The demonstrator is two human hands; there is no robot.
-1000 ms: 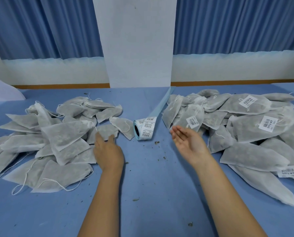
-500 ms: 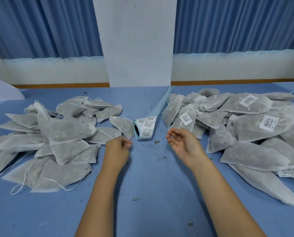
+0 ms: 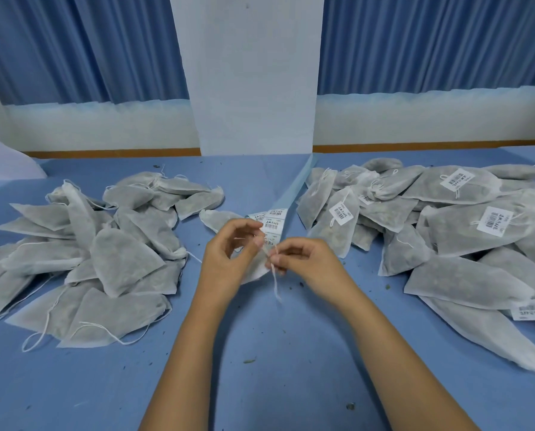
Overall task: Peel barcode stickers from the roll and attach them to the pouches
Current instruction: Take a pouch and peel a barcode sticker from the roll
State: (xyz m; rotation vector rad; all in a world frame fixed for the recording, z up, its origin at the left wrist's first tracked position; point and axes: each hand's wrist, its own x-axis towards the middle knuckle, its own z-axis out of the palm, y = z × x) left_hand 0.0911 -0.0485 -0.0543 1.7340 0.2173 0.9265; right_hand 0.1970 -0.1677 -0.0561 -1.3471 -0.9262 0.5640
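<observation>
**Two hands pinch one pouch**

Fingers of the left hand (image 3: 228, 259) curl round a grey pouch (image 3: 255, 273) in the middle of the frame. The right hand (image 3: 306, 262) pinches the pouch's white string (image 3: 275, 284) between thumb and finger. The string's loose end hangs down to the blue table (image 3: 260, 353).

I think this is the get-ready step. One pouch is picked up, but no sticker is on it yet. Next, one hand needs to let go and peel a sticker off the sticker roll (image 3: 272, 225), just above the hands. Then it must press the sticker flat on the pouch.

Most of the pouch hides behind the left hand. Its tied end seems to point right, toward the right hand, so it seems to lie left to right. The roll's long blue strip (image 3: 294, 188) runs up and a bit right.

Plain pouches (image 3: 104, 253) sit in a pile at the left. Pouches with stickers (image 3: 446, 231) sit at the right.
</observation>
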